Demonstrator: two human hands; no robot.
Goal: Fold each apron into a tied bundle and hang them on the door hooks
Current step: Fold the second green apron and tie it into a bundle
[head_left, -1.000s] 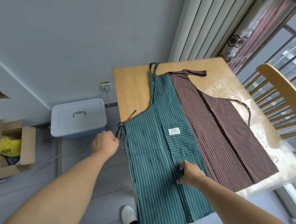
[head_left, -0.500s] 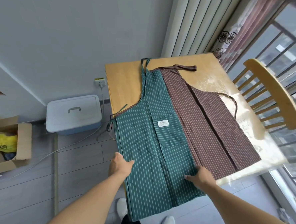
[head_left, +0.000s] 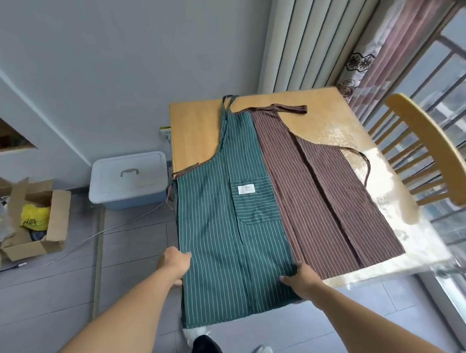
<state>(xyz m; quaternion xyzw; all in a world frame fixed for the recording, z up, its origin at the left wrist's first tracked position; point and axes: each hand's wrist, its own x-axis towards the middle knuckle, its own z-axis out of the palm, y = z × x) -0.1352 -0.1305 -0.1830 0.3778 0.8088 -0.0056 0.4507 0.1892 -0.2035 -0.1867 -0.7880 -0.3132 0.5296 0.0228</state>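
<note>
Folding the green apron (head_left: 224,237) starts from the grip, and both hands are already at its lower part. It lies flat on the table (head_left: 196,129), overlapping the left half of the brown apron (head_left: 324,211), with its hem hanging off the near edge toward the person. The left hand (head_left: 174,264) is at the cloth's left edge, fingers curled in as if pinching it, though the fingertips are hidden and I cannot tell how much fabric they hold. The right hand (head_left: 302,278) rests on the right edge, its thumb lying across the green fabric and its fingers apparently tucked under.

For a clean fold, both pinches should probably take only the green layer; the brown cloth sits right beside the right fingers and could get dragged along. Keeping the two hands level and the fabric taut between them should stop the stripes from skewing. The waist tie (head_left: 172,191) dangling beyond the left fingers is best kept free, since the bundle will need it for tying.
</note>
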